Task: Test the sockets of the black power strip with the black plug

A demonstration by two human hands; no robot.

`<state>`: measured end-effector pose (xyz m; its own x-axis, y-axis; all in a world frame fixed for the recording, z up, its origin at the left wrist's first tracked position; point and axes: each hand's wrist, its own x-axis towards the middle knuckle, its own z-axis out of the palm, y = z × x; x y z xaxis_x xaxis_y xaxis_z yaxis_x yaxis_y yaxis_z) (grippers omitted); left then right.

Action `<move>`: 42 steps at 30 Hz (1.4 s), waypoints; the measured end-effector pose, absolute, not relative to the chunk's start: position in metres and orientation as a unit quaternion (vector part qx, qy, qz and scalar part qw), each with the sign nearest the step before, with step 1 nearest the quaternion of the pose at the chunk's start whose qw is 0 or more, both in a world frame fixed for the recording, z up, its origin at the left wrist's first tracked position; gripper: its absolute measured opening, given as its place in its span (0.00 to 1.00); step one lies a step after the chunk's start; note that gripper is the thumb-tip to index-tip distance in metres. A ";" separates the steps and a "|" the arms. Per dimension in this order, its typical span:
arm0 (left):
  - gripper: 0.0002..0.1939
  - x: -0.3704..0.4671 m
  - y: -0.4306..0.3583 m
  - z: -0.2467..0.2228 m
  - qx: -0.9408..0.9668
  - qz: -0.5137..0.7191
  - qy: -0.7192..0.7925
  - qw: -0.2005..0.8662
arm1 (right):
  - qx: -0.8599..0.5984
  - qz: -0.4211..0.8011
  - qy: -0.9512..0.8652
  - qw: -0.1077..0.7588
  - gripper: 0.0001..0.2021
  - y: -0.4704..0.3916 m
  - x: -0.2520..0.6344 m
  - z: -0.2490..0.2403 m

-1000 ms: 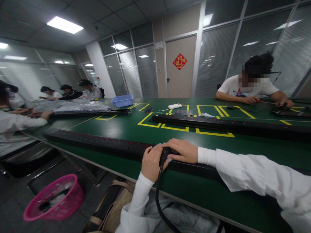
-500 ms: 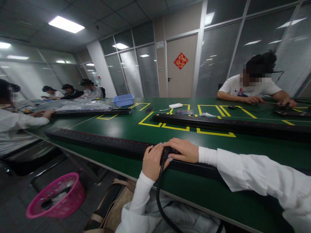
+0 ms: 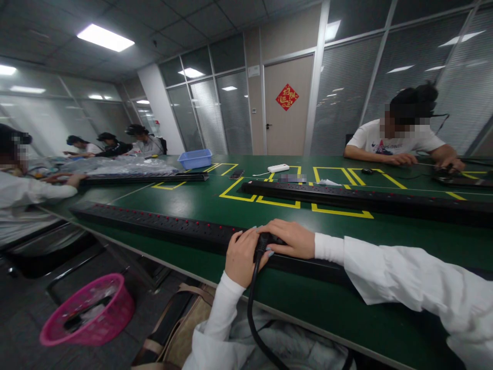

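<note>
A long black power strip [image 3: 154, 222] with a row of small red parts lies along the near edge of the green table. My left hand [image 3: 242, 257] is closed on a black plug [image 3: 262, 242] at the strip's top face. From the other side my right hand [image 3: 290, 239] wraps round the same plug, its fingers touching those of my left hand. A thick black cable [image 3: 252, 303] runs from the plug down over the table edge to my lap. The plug's front is hidden by my fingers, against the strip.
Farther back lie a second black strip [image 3: 346, 195], a white power bank [image 3: 278, 168] and a blue bin [image 3: 195, 159]. A pink basket [image 3: 92, 329] stands on the floor at left. Across the table sits a person [image 3: 396, 139]; others sit at left.
Both my hands and the plug have stayed in place. The hands of the person across the table have shifted slightly.
</note>
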<state>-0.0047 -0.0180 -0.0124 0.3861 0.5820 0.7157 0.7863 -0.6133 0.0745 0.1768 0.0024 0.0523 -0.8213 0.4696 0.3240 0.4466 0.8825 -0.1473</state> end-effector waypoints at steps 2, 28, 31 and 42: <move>0.20 -0.005 -0.018 -0.012 -0.821 -0.365 -0.416 0.143 | -0.239 0.035 -0.953 0.181 0.19 0.002 0.177 0.052; 0.20 -0.004 -0.019 -0.012 -0.817 -0.366 -0.417 0.157 | -0.240 0.035 -0.953 0.179 0.18 0.002 0.178 0.052; 0.20 -0.004 -0.019 -0.011 -0.817 -0.363 -0.419 0.161 | -0.240 0.039 -0.954 0.178 0.18 0.003 0.177 0.051; 0.22 -0.004 -0.018 -0.012 -0.817 -0.362 -0.420 0.161 | -0.237 0.042 -0.953 0.184 0.18 0.004 0.178 0.050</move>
